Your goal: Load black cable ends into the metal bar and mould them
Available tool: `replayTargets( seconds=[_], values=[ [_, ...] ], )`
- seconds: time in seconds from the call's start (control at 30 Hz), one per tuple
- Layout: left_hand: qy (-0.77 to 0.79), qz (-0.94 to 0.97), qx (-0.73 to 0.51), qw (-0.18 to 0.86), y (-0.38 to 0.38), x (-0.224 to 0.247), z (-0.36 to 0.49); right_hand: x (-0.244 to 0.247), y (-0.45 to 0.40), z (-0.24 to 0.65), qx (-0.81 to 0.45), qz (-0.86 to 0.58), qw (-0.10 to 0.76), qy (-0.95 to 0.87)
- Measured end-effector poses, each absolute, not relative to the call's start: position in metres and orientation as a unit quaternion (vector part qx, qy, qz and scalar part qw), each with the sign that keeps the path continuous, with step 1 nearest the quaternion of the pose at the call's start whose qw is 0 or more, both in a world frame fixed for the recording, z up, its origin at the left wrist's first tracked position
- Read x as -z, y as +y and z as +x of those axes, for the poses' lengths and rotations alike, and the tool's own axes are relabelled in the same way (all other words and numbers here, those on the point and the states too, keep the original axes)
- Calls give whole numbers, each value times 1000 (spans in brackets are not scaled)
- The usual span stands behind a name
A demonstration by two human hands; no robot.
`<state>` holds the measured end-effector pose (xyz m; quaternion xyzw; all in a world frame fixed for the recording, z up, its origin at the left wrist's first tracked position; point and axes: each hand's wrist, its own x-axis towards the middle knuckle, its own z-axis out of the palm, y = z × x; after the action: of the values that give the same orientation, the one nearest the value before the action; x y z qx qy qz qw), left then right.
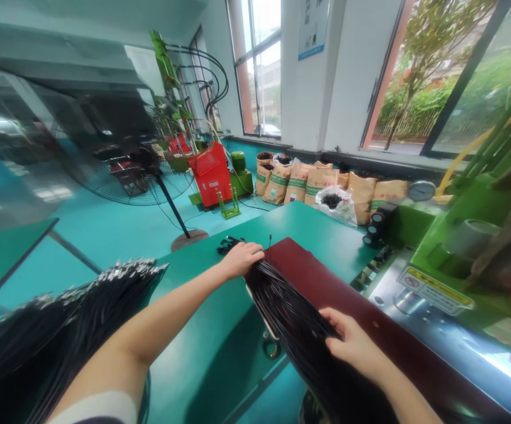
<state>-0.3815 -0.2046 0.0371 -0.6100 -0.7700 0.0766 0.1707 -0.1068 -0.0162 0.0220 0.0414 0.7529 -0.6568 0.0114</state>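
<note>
A long bundle of black cables (pixel 291 306) lies across a dark red board (pixel 293 259) and runs toward me, over the near edge. My left hand (pixel 243 259) is closed around the bundle's far end, where black cable ends (pixel 229 244) stick out to the left. One thin cable tip (pixel 270 238) stands up beside those fingers. Farther down the bundle, my right hand (pixel 352 341) has its thumb and curled fingers on the right side of the cables. What lies between those fingertips is partly hidden.
Another large heap of black cables with silvery ends (pixel 118 272) is at left. A green machine with a metal bed (pixel 441 330) borders the board on the right. Beyond the green table (pixel 299 221) stand a fan (pixel 167 194), a red machine (pixel 211 174) and several paper sacks (pixel 321 179).
</note>
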Motion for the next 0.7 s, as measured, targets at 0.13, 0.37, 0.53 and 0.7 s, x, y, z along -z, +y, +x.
replayTargets(
  seconds=[0.13, 0.37, 0.53, 0.7],
  values=[
    [-765, -584, -102, 252, -196, -71, -377, -27, -16, -105, 660, 49, 17, 750],
    [-749, -610, -96, 241, -96, -91, -390, -16, -7, -111, 627, 88, -28, 774],
    [-776, -611, -95, 123, -45, -40, -393, -4, 0, -113, 605, 101, -51, 788],
    [-808, -577, -74, 93, -49, -19, -388, 3, 2, -115, 552, 146, -69, 818]
  ],
)
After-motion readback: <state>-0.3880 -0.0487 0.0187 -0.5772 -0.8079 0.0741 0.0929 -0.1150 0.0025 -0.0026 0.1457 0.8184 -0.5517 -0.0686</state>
